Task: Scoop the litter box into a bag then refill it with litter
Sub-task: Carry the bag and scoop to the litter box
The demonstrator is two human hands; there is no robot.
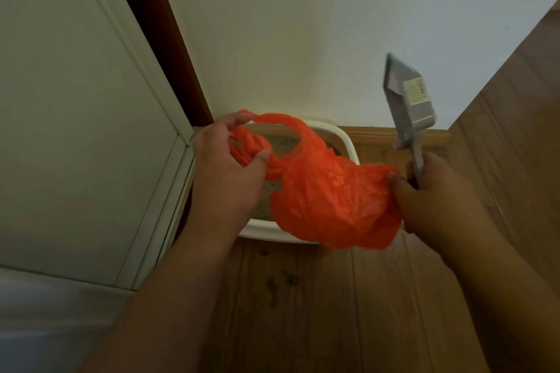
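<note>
A pale wall (303,24) met a wood floor (318,297) beside one white door (75,130). One white litter box (348,142) sat on the floor against the wall. One orange bag (327,197) hung above it, stretched between both hands. The left hand (224,160) gripped its handles; the right hand (430,191) pinched the bag and held one grey scoop (409,103) upright.

Dim indoor light, wall (303,24) glowing brightest, forearms sitting in shadow, scoop (409,97) blurring, straight edges bowing toward corners, soft grain.
</note>
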